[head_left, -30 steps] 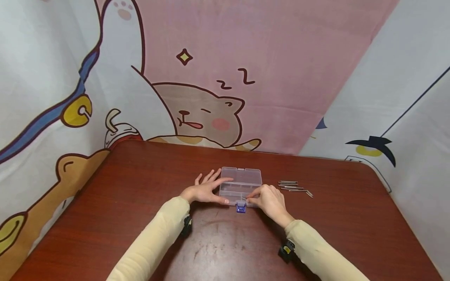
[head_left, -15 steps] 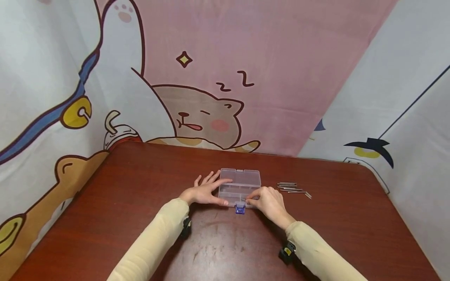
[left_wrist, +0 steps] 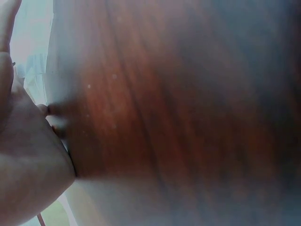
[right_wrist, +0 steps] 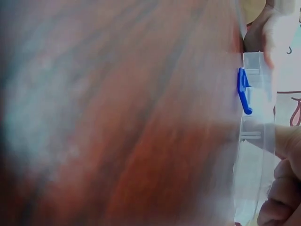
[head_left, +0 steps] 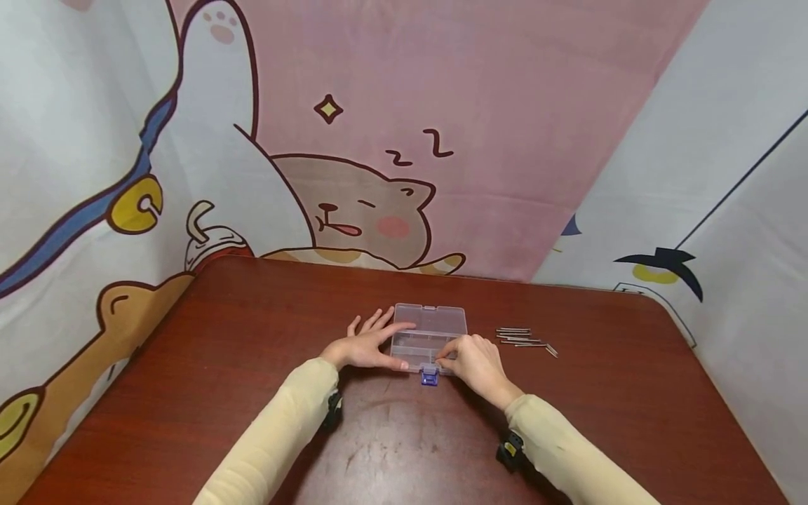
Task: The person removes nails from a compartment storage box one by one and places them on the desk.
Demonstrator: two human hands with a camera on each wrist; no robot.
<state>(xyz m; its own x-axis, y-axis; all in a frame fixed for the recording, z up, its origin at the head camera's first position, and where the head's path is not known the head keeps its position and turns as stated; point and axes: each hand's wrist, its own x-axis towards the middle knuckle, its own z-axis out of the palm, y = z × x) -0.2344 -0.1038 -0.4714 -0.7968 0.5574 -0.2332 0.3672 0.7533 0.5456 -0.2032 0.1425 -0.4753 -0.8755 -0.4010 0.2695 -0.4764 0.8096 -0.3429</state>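
Note:
A clear plastic compartment box (head_left: pixel 413 351) lies open on the table, its lid (head_left: pixel 431 319) folded back and a blue latch (head_left: pixel 429 377) at the front. My left hand (head_left: pixel 362 348) rests along the box's left side with fingers spread and thumb at the front corner. My right hand (head_left: pixel 477 363) reaches into the front right compartment, thumb and forefinger pinched together around a small thin piece, mostly hidden. Through the clear wall in the right wrist view, the right thumb (right_wrist: pixel 284 139) shows beside the box. The left wrist view catches only part of the left hand (left_wrist: pixel 28 155).
Several thin metal nails (head_left: pixel 514 337) lie in a loose group on the brown table (head_left: pixel 391 442), right of the box. Behind the table hangs a cartoon-printed cloth (head_left: pixel 492 140). Black wrist cameras sit on both sleeves.
My right fingertips have shifted slightly left inside the front compartment, toward the latch. The left hand keeps its place on the box. The whole head view has drifted a little.

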